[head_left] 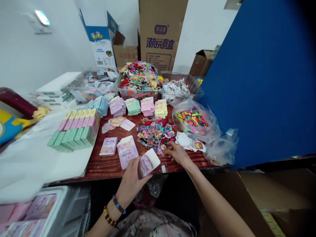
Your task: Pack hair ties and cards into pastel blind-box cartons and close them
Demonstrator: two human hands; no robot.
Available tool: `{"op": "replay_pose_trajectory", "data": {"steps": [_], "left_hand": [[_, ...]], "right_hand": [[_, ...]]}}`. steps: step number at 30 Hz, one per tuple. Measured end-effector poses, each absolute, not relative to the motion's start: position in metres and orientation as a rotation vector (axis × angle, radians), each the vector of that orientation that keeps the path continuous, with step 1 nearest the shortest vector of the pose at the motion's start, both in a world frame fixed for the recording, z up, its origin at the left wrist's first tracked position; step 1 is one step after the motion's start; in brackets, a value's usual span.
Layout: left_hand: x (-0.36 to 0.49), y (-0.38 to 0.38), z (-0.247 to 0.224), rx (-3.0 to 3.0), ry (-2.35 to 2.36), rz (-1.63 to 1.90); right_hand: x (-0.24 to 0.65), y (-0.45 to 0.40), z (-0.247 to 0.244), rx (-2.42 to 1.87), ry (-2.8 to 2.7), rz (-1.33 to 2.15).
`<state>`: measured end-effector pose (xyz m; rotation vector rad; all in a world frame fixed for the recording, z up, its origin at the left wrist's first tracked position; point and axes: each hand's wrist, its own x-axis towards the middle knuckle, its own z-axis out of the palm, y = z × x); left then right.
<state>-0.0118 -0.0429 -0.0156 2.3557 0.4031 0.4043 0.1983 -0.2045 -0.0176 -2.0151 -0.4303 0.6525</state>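
My left hand [132, 182] grips a flat lilac card packet [146, 164] with a white flap, raised a little above the table's near edge. My right hand [177, 154] lies with its fingertips at the near edge of a heap of small colourful trinkets and cords [155, 133], and no held piece shows in it. Two printed lilac cards [127, 151] lie just beyond my left hand on the reddish-brown wooden table [111, 168]. Several rows and stacks of pastel card boxes [75, 131] stand farther back.
Plastic tubs of colourful trinkets [138, 82] line the table's back. A clear bag of bright pieces [194, 120] lies at right, beside a tall blue board [259, 82]. White sheeting [29, 158] hangs off the left side. A bin of pink packets [29, 214] sits low left, with cardboard boxes [160, 33] behind.
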Motion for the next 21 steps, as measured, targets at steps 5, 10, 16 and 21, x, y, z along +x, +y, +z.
{"op": "replay_pose_trajectory", "data": {"steps": [5, 10, 16, 21], "left_hand": [[-0.018, -0.042, -0.018, 2.340, 0.435, 0.392], [-0.015, -0.042, -0.019, 2.392, 0.406, 0.387], [-0.009, -0.035, -0.012, 2.462, 0.451, 0.432], [0.005, -0.041, 0.000, 2.466, 0.401, 0.341]], "right_hand": [[0.192, -0.203, -0.020, -2.173, -0.534, 0.486], [0.188, -0.204, -0.024, -2.268, -0.605, 0.439], [0.193, -0.211, 0.005, -1.761, -0.445, 0.565], [0.191, -0.216, 0.057, -1.630, -0.516, 0.641]]}}
